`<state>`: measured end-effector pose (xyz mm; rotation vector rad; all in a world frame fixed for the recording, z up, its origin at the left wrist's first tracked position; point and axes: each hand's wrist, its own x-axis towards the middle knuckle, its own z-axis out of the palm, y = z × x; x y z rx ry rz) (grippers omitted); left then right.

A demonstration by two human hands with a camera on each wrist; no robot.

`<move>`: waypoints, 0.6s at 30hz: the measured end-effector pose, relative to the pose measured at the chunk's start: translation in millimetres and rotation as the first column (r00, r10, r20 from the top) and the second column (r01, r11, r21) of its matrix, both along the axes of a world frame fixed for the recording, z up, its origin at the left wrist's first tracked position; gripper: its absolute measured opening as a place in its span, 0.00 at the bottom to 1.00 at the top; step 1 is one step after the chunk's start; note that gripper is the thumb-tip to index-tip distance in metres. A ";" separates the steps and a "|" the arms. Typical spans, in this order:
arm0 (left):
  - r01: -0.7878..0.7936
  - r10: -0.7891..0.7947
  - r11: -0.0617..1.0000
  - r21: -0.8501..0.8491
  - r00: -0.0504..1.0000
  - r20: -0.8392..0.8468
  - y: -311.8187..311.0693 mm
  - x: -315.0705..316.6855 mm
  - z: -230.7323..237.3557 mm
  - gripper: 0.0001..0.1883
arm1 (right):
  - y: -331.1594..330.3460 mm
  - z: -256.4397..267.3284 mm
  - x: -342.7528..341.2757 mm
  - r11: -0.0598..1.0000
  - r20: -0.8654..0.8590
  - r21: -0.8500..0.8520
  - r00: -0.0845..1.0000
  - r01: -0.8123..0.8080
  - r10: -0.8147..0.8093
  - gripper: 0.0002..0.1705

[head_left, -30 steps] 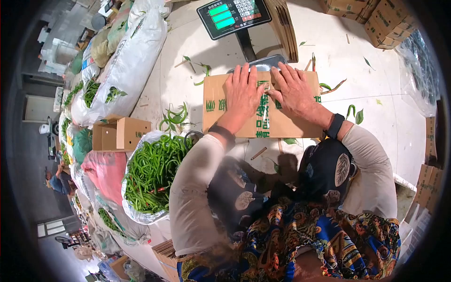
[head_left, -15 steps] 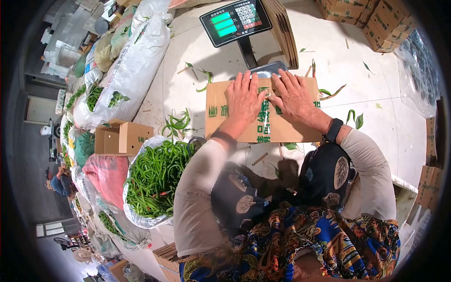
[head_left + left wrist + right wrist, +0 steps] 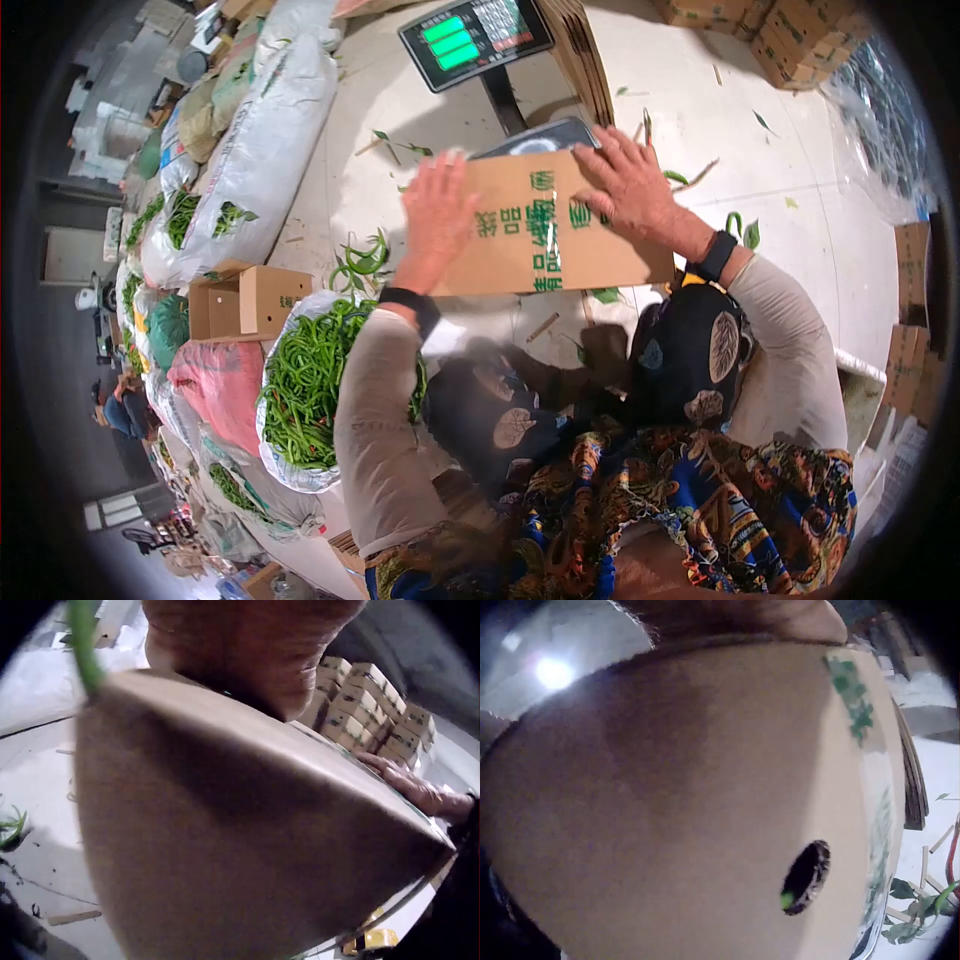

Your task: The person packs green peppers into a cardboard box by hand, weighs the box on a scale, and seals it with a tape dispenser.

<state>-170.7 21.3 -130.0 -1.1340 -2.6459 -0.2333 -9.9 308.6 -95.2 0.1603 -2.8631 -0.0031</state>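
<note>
A closed cardboard box (image 3: 500, 262) with green printing and clear tape along its top lies in front of the person, over the metal scale platform (image 3: 548, 138). My left hand (image 3: 437, 215), blurred, rests at the box's left end with fingers stretched forward. On the right part of the top lies my right hand (image 3: 632, 190), fingers spread and extended. In the left wrist view, the left hand (image 3: 247, 652) is over the box edge. The right wrist view shows a box side (image 3: 690, 795) with an oval hole (image 3: 807, 877), a bit of green inside it.
The scale's lit display (image 3: 450, 42) stands beyond the box, beside flattened cartons (image 3: 580, 60). At left are a sack of green chili peppers (image 3: 305, 390), an open carton (image 3: 265, 300) and a long white sack (image 3: 260, 150). Stray peppers and leaves litter the floor; more boxes (image 3: 800, 45) stand back right.
My left hand has slid left from the middle of the box top to its left end, uncovering more printing. The right hand stays on the top's right side. The whole head view has shifted slightly.
</note>
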 end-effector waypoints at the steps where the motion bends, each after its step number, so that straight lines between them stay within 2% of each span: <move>1: -0.039 0.038 0.999 0.023 0.999 0.035 -12.4 -5.1 -6.7 0.34 | 8.9 -6.5 2.7 0.997 0.044 -0.023 0.997 0.068 -0.067 0.39; 3: -0.266 0.222 0.961 0.074 0.904 0.365 -21.9 -8.2 -4.6 0.36 | 25.9 -16.6 11.6 0.979 0.033 -0.107 0.984 0.175 -0.172 0.39; 4: -0.253 0.210 0.965 0.065 0.900 0.382 -24.5 -7.6 -2.0 0.36 | 32.2 -18.3 15.5 0.949 0.092 -0.232 0.976 0.213 -0.196 0.39; 5: -0.273 0.151 0.947 0.167 0.842 0.517 -25.3 -7.7 0.5 0.37 | 35.3 -24.4 18.6 0.946 0.110 -0.229 0.971 0.230 -0.210 0.39; 6: -0.308 0.076 0.913 0.267 0.772 0.632 -23.8 -8.9 3.5 0.37 | 38.7 -31.0 18.9 0.843 0.110 -0.485 0.973 0.231 -0.203 0.40; 7: -0.302 0.064 0.914 0.271 0.767 0.638 -21.7 -10.3 5.6 0.37 | 42.8 -33.7 16.8 0.678 0.101 -0.704 0.975 0.211 -0.198 0.41; 8: -0.328 0.034 0.890 0.316 0.740 0.672 -21.4 -8.8 7.1 0.37 | 46.6 -36.1 16.5 0.565 0.112 -0.804 0.981 0.185 -0.161 0.42; 9: -0.356 0.006 0.866 0.351 0.708 0.706 -24.8 -7.2 5.2 0.37 | 42.9 -35.8 18.4 0.558 0.127 -0.805 0.977 0.201 -0.170 0.42; 10: -0.374 -0.049 0.846 0.379 0.653 0.756 -27.7 -7.9 3.7 0.36 | 38.4 -34.1 18.5 0.316 0.162 -0.925 0.970 0.213 -0.182 0.43; 11: -0.371 -0.050 0.852 0.370 0.646 0.762 -28.9 -7.4 1.7 0.36 | 36.3 -34.8 19.3 0.052 0.195 -0.977 0.963 0.208 -0.186 0.44; 12: -0.405 -0.154 0.797 0.448 0.581 0.799 -29.2 -5.8 0.8 0.34 | 37.7 -43.1 20.8 -0.127 0.279 -0.958 0.940 0.258 -0.196 0.48; 13: -0.444 -0.265 0.730 0.520 0.518 0.813 -28.1 -5.2 1.4 0.33 | 38.1 -51.4 21.5 -0.130 0.284 -0.956 0.937 0.262 -0.202 0.48; 14: -0.437 -0.273 0.734 0.521 0.513 0.814 -27.1 1.3 12.1 0.33 | 39.4 -60.4 22.7 -0.419 0.317 -0.871 0.945 0.257 -0.078 0.49; 15: -0.589 -0.372 0.653 0.475 0.297 0.880 -28.6 12.6 26.6 0.31 | 43.3 -70.1 24.6 -0.665 0.306 -0.703 0.951 0.253 0.039 0.50; 16: -0.710 -0.484 0.594 0.377 0.059 0.873 -25.1 23.4 35.4 0.30 | 47.9 -85.1 25.4 -0.620 0.267 -0.758 0.964 0.201 -0.013 0.50; 17: -0.658 -0.407 0.664 0.354 0.079 0.910 -28.7 14.8 29.9 0.29 | 40.7 -61.2 40.6 -0.645 0.370 -0.688 0.925 0.333 0.084 0.47; 18: -0.670 -0.367 0.673 0.314 0.066 0.928 -37.2 -6.9 2.0 0.29 | 41.9 -76.0 48.5 -0.102 0.208 -0.971 0.974 0.216 0.085 0.43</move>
